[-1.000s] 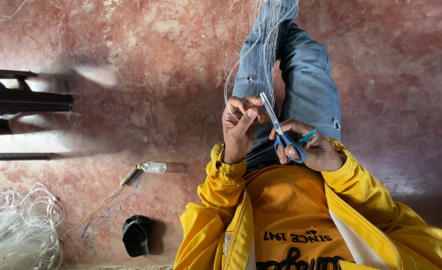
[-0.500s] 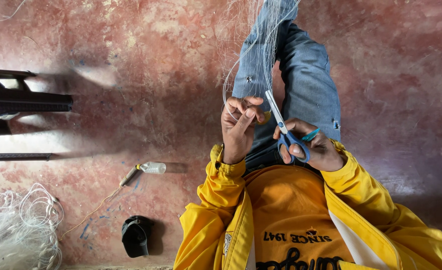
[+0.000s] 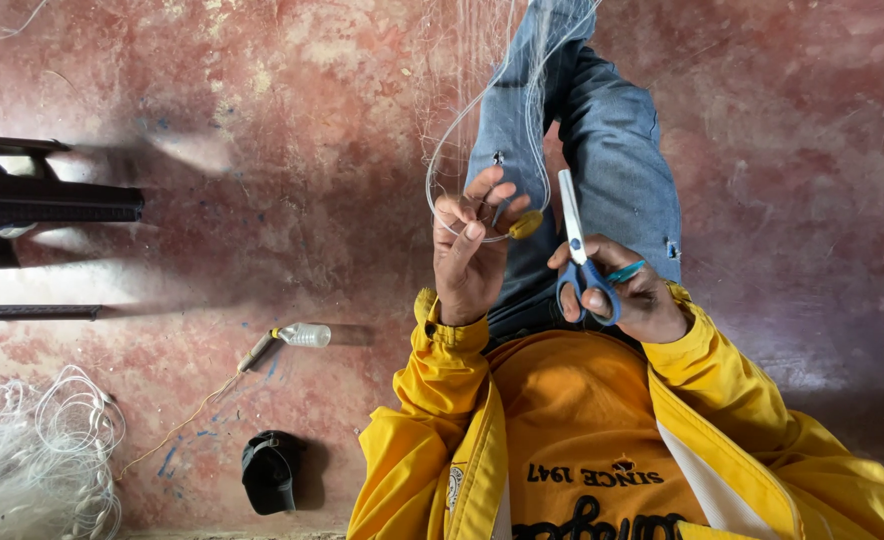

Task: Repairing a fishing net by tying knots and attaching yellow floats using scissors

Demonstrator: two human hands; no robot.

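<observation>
Far out to the left of both hands, a heap of pale, coiled fishing line (image 3: 37,455) lies on the worn red concrete floor (image 3: 292,120), and above it a black bar-shaped frame (image 3: 42,205) juts in from the edge. Nearer, but well apart from the hands, a small black cap (image 3: 270,470) sits on the floor, and a slim wooden-handled tool with a clear plastic bottle-shaped end (image 3: 287,340) lies just above it. The left hand (image 3: 470,255), coming out of a yellow jacket sleeve (image 3: 432,400), is raised with its fingers pinched together on a loop of thin white fishing line (image 3: 442,175); a small yellow oval float (image 3: 525,224) sits on the line just right of the fingertips. The fine translucent net (image 3: 542,60) runs up from this hand over the blue denim trouser leg (image 3: 612,150). Just to the right, close to but not touching the left hand, the right hand (image 3: 622,290) grips a pair of blue-handled scissors (image 3: 577,250), fingers through the loops, the pale blades closed and pointing upward beside the float.
</observation>
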